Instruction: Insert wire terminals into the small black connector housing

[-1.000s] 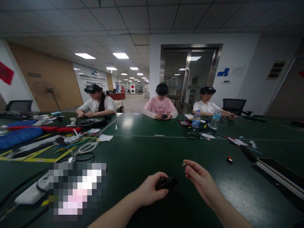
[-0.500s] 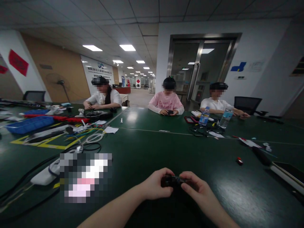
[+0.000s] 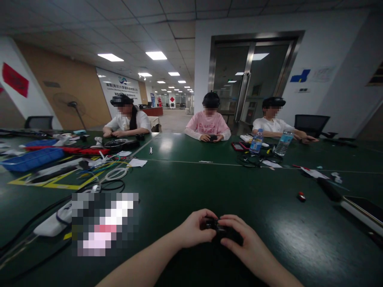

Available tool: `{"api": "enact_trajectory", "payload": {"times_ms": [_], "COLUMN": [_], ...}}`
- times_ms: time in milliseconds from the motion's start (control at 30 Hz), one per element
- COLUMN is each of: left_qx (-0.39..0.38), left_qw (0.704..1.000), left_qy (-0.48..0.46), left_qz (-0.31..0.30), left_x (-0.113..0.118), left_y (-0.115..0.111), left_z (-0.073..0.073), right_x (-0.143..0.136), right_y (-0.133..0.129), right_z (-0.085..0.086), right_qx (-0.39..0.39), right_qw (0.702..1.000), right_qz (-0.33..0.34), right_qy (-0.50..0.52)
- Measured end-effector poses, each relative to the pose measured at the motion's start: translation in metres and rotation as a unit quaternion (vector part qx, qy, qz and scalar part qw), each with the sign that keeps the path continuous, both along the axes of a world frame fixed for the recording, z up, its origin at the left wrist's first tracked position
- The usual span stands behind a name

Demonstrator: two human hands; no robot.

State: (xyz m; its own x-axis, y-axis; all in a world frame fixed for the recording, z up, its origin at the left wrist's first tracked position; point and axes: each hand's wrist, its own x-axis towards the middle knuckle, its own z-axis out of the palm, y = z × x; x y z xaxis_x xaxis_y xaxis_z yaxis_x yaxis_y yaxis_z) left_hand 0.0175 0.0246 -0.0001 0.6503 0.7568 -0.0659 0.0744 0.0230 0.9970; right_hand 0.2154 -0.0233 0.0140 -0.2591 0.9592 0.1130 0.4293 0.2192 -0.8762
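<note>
Over the near part of the green table, both hands hold a small black object [image 3: 220, 230] whose kind I cannot make out. Its surface is dark and partly glossy, with a rounded end on the right. My left hand [image 3: 199, 228] grips the left end between thumb and curled fingers. Around the right end, my right hand [image 3: 243, 239] has its fingers on top and its thumb on the near side. The fingers hide much of the object, and the two hands almost meet at its middle.
A white power strip [image 3: 52, 223], cables [image 3: 115, 175] and a blue tray [image 3: 32, 158] lie to the left. Rightward are a small red-and-black item [image 3: 301, 196] and water bottles [image 3: 283, 143]. Three people sit across the green table [image 3: 179, 187].
My right hand has shifted slightly left, nearer my left hand, and wraps further round the black object. More of its dark rounded right end shows. The whole view has shifted slightly.
</note>
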Motion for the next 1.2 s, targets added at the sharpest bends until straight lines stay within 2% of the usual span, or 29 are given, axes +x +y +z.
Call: {"api": "enact_trajectory", "payload": {"times_ms": [233, 467, 667, 867, 1200], "left_qx": [-0.019, -0.053, -0.024, -0.063, -0.053], "left_qw": [0.999, 0.998, 0.999, 0.997, 0.996], "left_qy": [-0.036, -0.025, -0.014, -0.033, -0.055], "left_qz": [-0.010, -0.027, -0.019, -0.043, -0.041], "left_x": [-0.0008, -0.0020, -0.0043, -0.0049, -0.0029], "left_y": [0.0012, 0.0029, 0.0057, 0.0082, 0.0066], "left_z": [-0.0002, 0.0033, 0.0025, -0.0015, 0.0006], "right_x": [0.0007, 0.0007, -0.0021, -0.0010, -0.0027], "right_y": [0.0006, -0.0012, -0.0038, -0.0028, -0.0030], "right_z": [-0.0022, 0.0011, 0.0052, 0.0021, 0.0032], "right_qx": [0.026, 0.027, 0.037, 0.048, 0.057], "right_qw": [0.999, 0.999, 0.999, 0.998, 0.998], "right_qz": [-0.007, 0.015, 0.022, 0.024, 0.008], "right_qy": [0.044, 0.021, 0.016, 0.015, 0.026]}}
